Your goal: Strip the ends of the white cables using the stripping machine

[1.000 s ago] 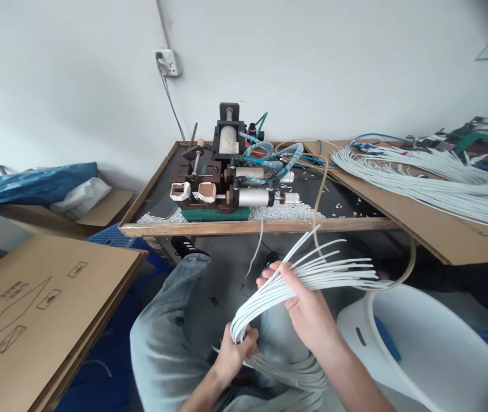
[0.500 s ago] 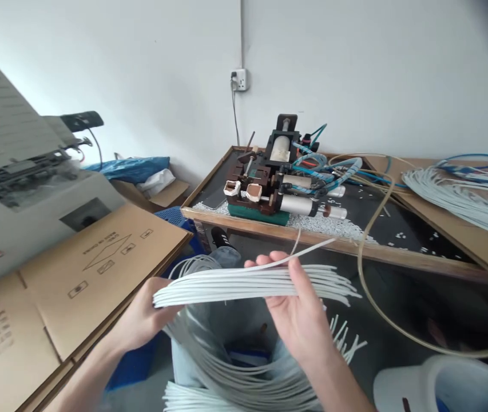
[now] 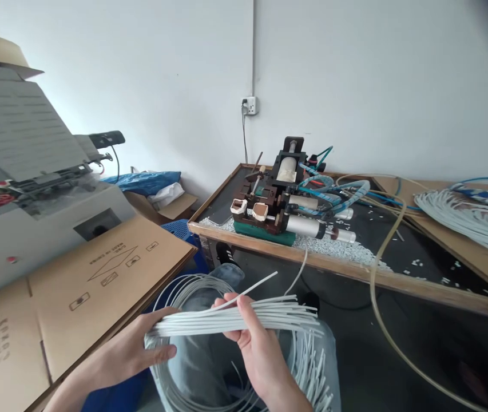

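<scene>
**Inspector:** Item one: the fanned bundle of thin white plastic-sheathed cables (image 3: 244, 317). Position?

**Assistant:** Held over the person's lap, in front of the worktop's (image 3: 355, 273) near edge. Its long axis runs roughly level, left to right, cut ends splaying rightward. One strand sticks up and away towards the worktop.

**Inspector:** Hands?

**Assistant:** The left hand (image 3: 141, 349) has its fingers closed round the gathered left end. The right hand (image 3: 256, 349) clamps the bundle near its middle, thumb over the top and fingers underneath. The right hand is nearer the loose ends.

**Inspector:** Surroundings?

**Assistant:** Below both hands, a larger coil of the same white cables (image 3: 201, 377) loops across the lap. Left, a flat brown cardboard carton (image 3: 98, 286), near the left hand. Ahead, on the worktop, a dark pneumatic cable-stripping machine on a green base (image 3: 282, 200), with white offcuts scattered about it. A beige hose (image 3: 376, 297) hangs off the worktop's edge, right of the loose ends. Further white cables (image 3: 467, 214) lie far right.
</scene>
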The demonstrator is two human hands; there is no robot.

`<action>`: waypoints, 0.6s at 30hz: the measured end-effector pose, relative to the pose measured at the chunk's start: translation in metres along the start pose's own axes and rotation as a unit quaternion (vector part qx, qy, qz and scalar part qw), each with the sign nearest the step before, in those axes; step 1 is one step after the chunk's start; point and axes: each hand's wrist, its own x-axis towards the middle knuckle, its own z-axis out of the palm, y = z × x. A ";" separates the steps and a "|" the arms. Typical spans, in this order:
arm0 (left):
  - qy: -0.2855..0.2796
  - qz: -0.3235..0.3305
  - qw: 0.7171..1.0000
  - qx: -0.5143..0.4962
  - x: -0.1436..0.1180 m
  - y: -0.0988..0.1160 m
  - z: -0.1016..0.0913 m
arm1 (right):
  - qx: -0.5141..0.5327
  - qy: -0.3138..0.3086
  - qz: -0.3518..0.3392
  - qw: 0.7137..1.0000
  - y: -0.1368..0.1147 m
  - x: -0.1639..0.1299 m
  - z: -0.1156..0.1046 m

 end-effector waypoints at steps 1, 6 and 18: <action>-0.011 0.039 0.999 -0.011 0.006 0.016 -0.003 | -0.002 0.010 0.001 1.000 -0.001 0.000 -0.001; -0.081 0.208 0.975 0.021 0.039 0.093 -0.001 | 0.029 0.058 0.005 0.998 -0.004 -0.001 -0.008; -0.045 0.217 0.975 0.028 0.064 0.110 0.032 | 0.077 0.085 -0.072 0.991 0.015 0.015 -0.017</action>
